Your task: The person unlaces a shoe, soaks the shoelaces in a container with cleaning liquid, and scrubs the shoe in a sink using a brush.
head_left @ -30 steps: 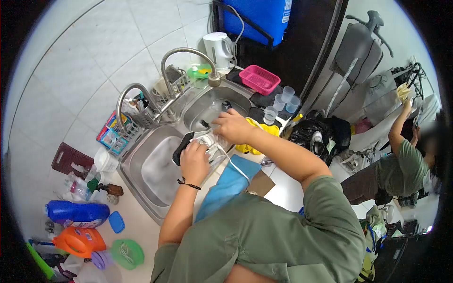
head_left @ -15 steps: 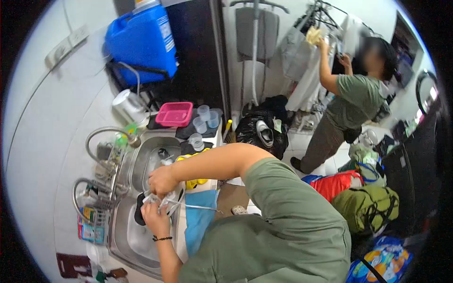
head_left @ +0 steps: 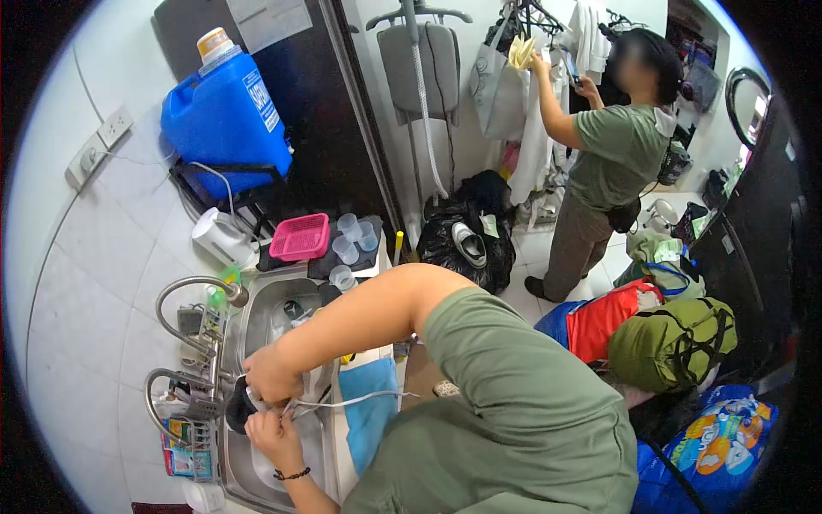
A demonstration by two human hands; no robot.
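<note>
Over the double sink (head_left: 321, 428), my hands work on a shoe, with a black part (head_left: 238, 413) showing at its left end. My right hand (head_left: 272, 374) is closed over the upper side of the shoe, its fingertips partly hidden. Below it, my left hand (head_left: 272, 433), with a dark beaded bracelet at the wrist, pinches a pale shoelace (head_left: 355, 399). The loose lace trails right across the counter edge toward my shirt. Much of the shoe is hidden by my hands.
Two curved faucets (head_left: 193, 283) stand behind the sink. A pink basket (head_left: 300, 238), clear cups (head_left: 347, 248) and a white kettle (head_left: 224, 236) are on the counter. A blue cloth (head_left: 368, 411) hangs over its edge. Another person (head_left: 612, 163) stands by hanging clothes; bags (head_left: 676, 347) are behind.
Both hands have shifted slightly left and down over the sink with the shoe. The other person's arms are still raised. The whole view has tilted a little.
</note>
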